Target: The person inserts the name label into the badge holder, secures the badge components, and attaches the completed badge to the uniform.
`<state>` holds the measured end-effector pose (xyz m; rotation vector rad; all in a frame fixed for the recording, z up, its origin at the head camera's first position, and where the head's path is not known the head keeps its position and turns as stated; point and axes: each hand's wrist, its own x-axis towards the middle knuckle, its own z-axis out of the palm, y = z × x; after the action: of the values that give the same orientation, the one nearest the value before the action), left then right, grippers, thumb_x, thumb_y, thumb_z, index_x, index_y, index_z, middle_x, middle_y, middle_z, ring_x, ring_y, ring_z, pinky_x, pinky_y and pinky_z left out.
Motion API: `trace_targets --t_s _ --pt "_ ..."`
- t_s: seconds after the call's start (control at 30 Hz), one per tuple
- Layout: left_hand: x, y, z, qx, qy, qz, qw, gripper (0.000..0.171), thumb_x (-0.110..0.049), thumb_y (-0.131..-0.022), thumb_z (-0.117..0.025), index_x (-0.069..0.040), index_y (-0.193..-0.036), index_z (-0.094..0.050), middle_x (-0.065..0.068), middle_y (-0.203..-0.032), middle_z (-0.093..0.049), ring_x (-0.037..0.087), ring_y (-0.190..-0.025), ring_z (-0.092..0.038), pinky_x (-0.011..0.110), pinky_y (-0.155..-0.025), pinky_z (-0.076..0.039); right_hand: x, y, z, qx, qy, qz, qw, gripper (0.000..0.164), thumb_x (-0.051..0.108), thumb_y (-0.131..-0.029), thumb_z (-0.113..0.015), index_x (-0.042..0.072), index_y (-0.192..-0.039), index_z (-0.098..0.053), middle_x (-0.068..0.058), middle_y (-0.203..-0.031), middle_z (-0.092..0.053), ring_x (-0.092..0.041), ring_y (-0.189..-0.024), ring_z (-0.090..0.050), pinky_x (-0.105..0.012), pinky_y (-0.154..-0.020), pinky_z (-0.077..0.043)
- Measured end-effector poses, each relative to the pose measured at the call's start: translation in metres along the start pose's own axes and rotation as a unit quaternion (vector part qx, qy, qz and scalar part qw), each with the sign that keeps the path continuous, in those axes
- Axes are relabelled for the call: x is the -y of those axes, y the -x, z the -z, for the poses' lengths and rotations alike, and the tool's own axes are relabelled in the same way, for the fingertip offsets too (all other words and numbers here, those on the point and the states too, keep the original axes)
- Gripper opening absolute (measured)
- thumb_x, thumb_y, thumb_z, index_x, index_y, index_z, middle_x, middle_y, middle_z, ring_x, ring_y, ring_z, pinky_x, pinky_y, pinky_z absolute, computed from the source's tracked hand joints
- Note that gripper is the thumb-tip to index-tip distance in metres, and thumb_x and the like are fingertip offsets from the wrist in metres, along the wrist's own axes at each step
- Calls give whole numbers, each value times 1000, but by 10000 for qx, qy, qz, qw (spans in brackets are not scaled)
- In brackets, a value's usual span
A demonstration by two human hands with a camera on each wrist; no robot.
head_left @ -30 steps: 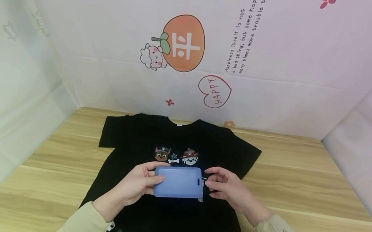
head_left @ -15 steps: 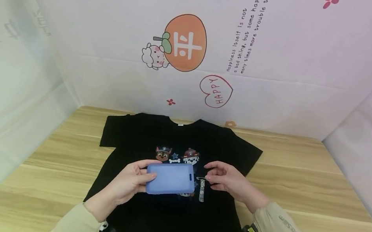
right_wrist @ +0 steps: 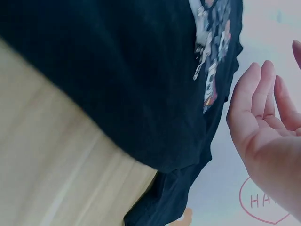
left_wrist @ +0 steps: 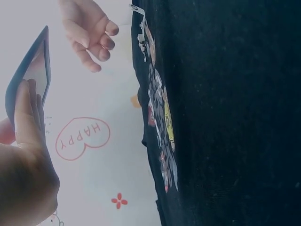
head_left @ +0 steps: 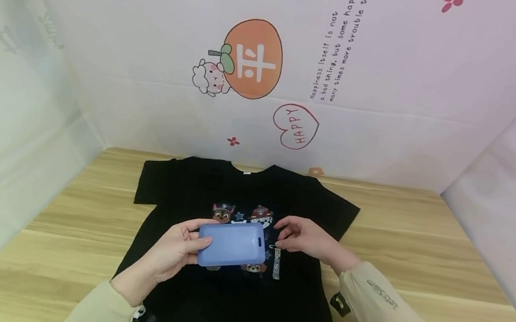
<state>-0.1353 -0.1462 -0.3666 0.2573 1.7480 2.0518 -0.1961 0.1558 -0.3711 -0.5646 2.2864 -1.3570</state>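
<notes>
Blue card holder (head_left: 232,245) sits pinched in the left hand (head_left: 176,248) above a black shirt (head_left: 236,312); the right hand (head_left: 306,238) hovers near a clip strap (head_left: 277,265), fingers loosely bent, holding nothing.

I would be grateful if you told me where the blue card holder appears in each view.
Head: the blue card holder is low centre, in the left hand.
Left wrist: upper left, steeply slanted.
Right wrist: not in it.
Shared landmark: the red HAPPY heart.

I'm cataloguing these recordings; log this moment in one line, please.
left hand: grips blue card holder | right hand: empty, above black T-shirt | clip strap: on black T-shirt, apart from both hands
</notes>
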Motion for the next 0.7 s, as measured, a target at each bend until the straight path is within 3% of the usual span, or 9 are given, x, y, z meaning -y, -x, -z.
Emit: trace_targets --t_s 0.23,0.47,0.7 --pt "-2 1 3 -45 -10 17 10000 55 -10 -97 -52 7 -143 -28 21 -123 -61 19 -99 -66 39 -85 -54 -4 -11 3 30 627 53 9980 37 8 -86 -67 -5 -118 -54 -10 -94 -62 -16 -82 -59 -31 -78 -53" --pt "-1 4 8 1 99 -8 10000 57 -11 -97 -52 8 -143 -25 14 -120 -64 17 -97 -66 36 -85 -54 -7 -19 5 275 1439 50 9892 41 10 -81 -73 0 -117 -57 -11 -96 -59 -15 -81 -58 -30 -76 -54" --pt "0 6 11 -68 107 53 9999 55 -11 -98 -51 8 -143 -26 14 -120 -64 16 -98 -66 35 -85 -54 -10 -23 6 407 1687 -126 9847 43 10 -79 -76 3 -118 -58 -7 -95 -58 -15 -82 -56 -28 -76 -53"
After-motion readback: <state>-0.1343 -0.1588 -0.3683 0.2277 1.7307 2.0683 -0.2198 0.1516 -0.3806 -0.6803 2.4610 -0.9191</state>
